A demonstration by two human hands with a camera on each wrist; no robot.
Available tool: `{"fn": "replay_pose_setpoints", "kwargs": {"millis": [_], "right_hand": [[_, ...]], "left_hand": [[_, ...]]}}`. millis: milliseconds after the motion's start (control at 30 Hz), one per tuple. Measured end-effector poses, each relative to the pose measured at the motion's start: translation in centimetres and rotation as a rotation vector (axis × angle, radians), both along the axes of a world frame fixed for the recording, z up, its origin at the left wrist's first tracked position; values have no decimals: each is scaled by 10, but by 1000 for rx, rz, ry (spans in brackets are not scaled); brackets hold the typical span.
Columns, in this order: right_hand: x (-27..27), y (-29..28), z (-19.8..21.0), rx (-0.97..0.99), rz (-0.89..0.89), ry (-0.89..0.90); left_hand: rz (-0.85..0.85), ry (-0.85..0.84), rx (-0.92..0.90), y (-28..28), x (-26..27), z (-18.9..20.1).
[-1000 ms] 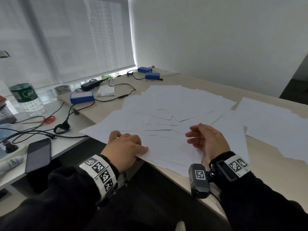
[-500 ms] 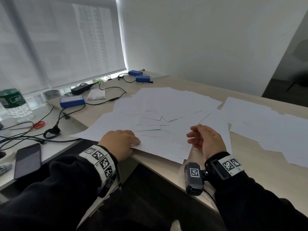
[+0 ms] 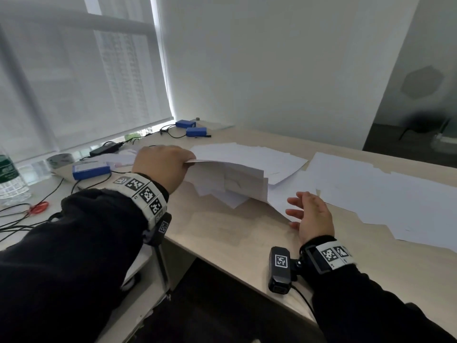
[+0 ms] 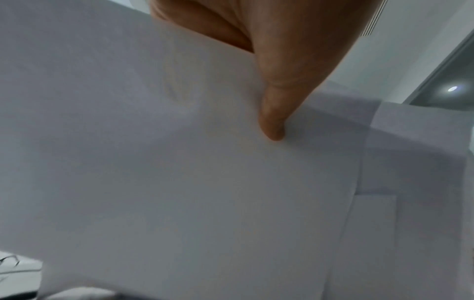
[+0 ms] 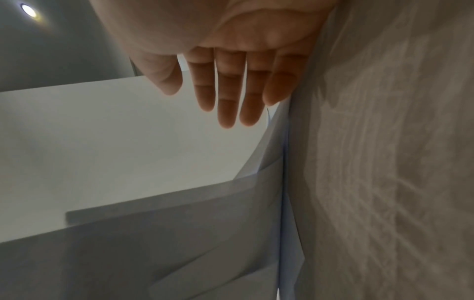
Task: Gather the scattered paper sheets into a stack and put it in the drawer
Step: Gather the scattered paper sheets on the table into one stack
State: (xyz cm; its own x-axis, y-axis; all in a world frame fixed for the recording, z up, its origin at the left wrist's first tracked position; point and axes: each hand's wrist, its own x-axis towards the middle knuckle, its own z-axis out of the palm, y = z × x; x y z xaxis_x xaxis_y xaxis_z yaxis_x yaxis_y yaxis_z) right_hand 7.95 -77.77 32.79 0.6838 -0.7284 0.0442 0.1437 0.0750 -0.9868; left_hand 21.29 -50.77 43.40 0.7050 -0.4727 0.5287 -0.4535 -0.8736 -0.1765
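My left hand pinches a bundle of white paper sheets by its left edge and holds that side up off the wooden desk; the right side of the bundle still rests on the desk. In the left wrist view my thumb presses on the sheets. My right hand stands on its edge, fingers straight, at the bundle's lower right corner. The right wrist view shows those straight fingers beside the sheets. More loose sheets lie spread over the right of the desk. No drawer is in view.
Blue boxes, a black adapter and cables sit at the desk's far left by the window. A lower white table on the left carries a water bottle, red scissors and wires.
My left hand has taken hold of the near sheets and swept them up and away from the front edge. The right hand has opened and shifted right to the bundle's corner. The camera has tilted up.
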Motion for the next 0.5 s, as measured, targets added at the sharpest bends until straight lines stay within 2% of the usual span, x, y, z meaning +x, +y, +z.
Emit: {"fn": "replay_pose_setpoints", "kwargs": {"millis": [200,333,500], "right_hand": [[-8,-9,-2,-27,-59,5],[-13,-16,-7,-26,24,65],[-15,-20,-10,-121,149,169]], "left_hand": [[-37,-82,-104,-5,-5,41],[-47,-73,-152,-13,-10,64],[-67,-76,-238,-27,-10,90]]}}
